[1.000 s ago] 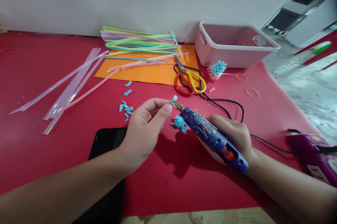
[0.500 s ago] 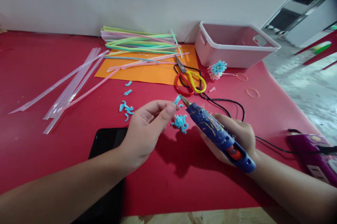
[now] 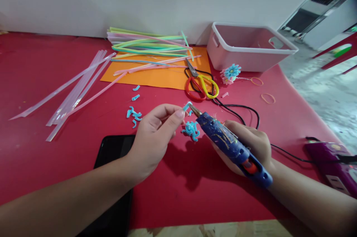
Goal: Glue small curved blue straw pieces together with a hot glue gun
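Note:
My left hand (image 3: 154, 136) pinches a small curled blue straw piece (image 3: 186, 107) between thumb and fingers above the red table (image 3: 41, 148). My right hand (image 3: 252, 144) grips a blue glue gun (image 3: 231, 146) with an orange trigger. The gun's metal nozzle (image 3: 193, 110) touches the blue piece. Just below the nozzle a cluster of curled blue straw pieces (image 3: 191, 130) lies on the table. More loose blue pieces (image 3: 134, 113) lie to the left of my left hand.
Coloured straws (image 3: 147, 44) and clear straws (image 3: 78, 88) lie on and beside an orange sheet (image 3: 164, 77). Red-and-yellow scissors (image 3: 200, 84), a blue straw flower (image 3: 231, 71), rubber bands (image 3: 267, 98), a pink tub (image 3: 251, 45), a black phone (image 3: 111, 151), the gun's cord (image 3: 242, 112) and a purple power strip (image 3: 331, 162) surround my hands.
The glue gun drew back slightly to the right, then its nozzle came down against the blue piece. My left hand has barely moved.

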